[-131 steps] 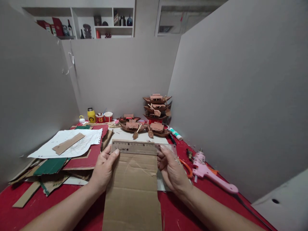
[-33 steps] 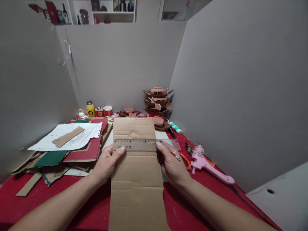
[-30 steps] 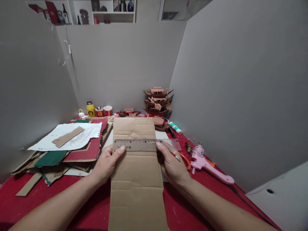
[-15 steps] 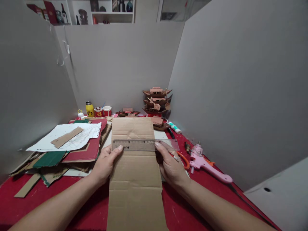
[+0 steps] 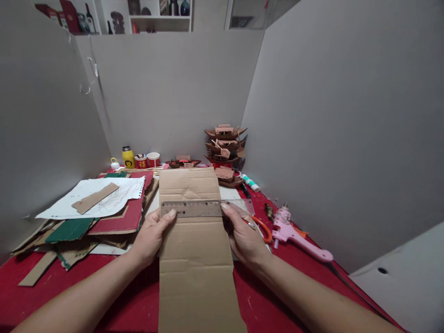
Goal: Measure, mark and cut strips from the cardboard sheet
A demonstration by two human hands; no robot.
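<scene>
A long strip of brown corrugated cardboard, creased across in several places, is held up in front of me. Across its upper part lies a clear plastic ruler, its right end reaching past the cardboard's edge. My left hand is closed on the left edge, thumb pressing the ruler's end onto the cardboard. At the opposite edge, my right hand pinches ruler and cardboard together under its thumb, its other fingers hidden behind. A small silver tip shows by the right hand; what it belongs to is unclear.
Cardboard scraps and paper are piled at left on the red table. At right lie orange-handled scissors and a pink glue gun with a cord. Model boats, cups and a yellow bottle stand behind. Grey partitions surround the table.
The cardboard has turned slightly, its top edge shifting left and its lower end right. Both hands keep their hold on it and the ruler.
</scene>
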